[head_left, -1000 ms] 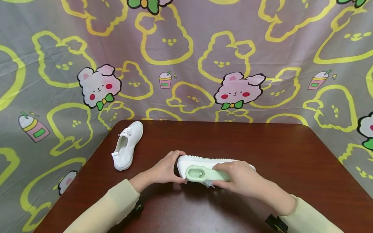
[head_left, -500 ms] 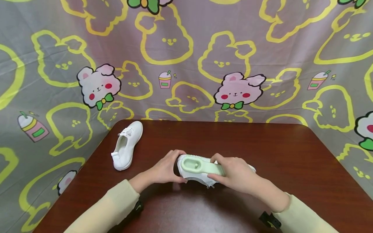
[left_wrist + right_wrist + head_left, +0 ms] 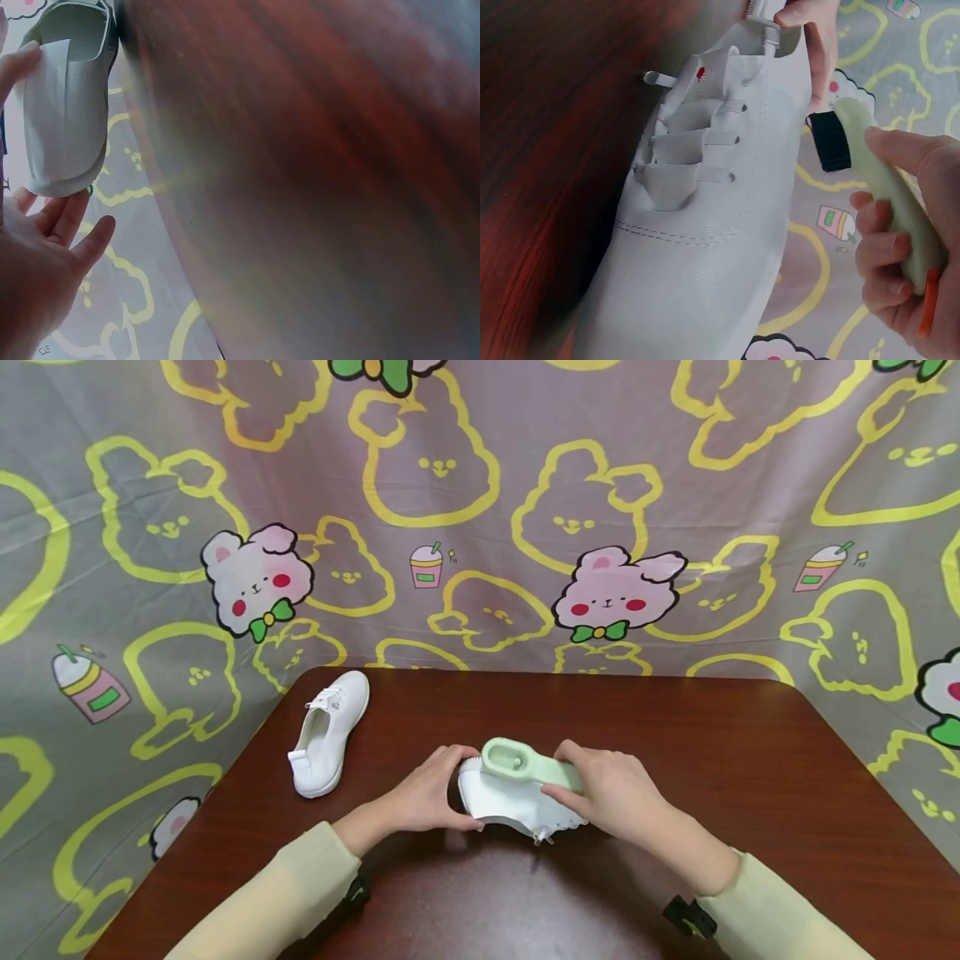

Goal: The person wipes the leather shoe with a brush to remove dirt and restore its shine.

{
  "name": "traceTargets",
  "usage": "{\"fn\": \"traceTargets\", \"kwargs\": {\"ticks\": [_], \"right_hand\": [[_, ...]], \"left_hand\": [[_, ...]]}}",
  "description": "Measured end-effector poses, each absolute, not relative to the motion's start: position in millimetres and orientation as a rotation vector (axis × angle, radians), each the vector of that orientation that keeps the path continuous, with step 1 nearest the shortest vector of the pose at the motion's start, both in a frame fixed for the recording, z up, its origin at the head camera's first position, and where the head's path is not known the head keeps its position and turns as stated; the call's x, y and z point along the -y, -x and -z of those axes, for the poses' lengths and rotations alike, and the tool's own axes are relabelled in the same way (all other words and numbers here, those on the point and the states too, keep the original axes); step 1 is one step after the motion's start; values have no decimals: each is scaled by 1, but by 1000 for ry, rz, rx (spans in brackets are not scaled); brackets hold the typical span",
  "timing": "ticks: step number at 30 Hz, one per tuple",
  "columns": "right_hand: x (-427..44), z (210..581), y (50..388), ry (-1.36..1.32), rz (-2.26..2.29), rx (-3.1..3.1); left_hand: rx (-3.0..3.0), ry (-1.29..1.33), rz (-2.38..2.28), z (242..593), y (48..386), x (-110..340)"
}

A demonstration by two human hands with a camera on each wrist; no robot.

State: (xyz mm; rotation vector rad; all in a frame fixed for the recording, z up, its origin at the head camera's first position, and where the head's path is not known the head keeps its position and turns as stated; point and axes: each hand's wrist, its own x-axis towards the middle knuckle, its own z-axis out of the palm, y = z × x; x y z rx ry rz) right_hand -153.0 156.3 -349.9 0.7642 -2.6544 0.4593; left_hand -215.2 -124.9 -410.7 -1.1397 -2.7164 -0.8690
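A white lace-up shoe (image 3: 501, 799) is held tipped on its side above the table, its opening facing the person. The left hand (image 3: 429, 793) grips its heel; in the left wrist view the thumb lies at the heel tab and the fingers (image 3: 64, 217) are at the sole. Curled round the handle of a pale green brush (image 3: 517, 760), the right hand (image 3: 618, 789) has it at the shoe's upper side, near the sole edge. Dark bristles show in the right wrist view, where the brush (image 3: 889, 187) stands beside the shoe (image 3: 705, 195), a gap between them.
A second white shoe (image 3: 330, 735) rests at the left of the brown table (image 3: 712, 735), toe toward the back. A grey cloth (image 3: 480, 485) with yellow cartoon outlines hangs behind and at both sides of the table.
The right hand has moved the brush upward across the shoe's side, from near the laces to the sole edge. The left hand still holds the heel, almost unmoved.
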Motion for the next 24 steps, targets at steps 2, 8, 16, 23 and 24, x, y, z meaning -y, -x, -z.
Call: {"fn": "traceTargets", "kwargs": {"ticks": [2,8,16,23,24], "right_hand": [[-157,349,151,-799,-491,2639],[-151,346,146,-1043,-430,2579],[-143,343,159,-753,-443,2625],[-140,344,153,-788,-566,2639],[-139,344,151,-831,-555,2633]], "left_hand": [[2702,1140,938,410,216,124],[2616,1156,1110,409,219,123],[2615,1156,992,406,217,120],[2568,1186,1004,409,219,120],[2557,1193,1014,409,219,120]]}}
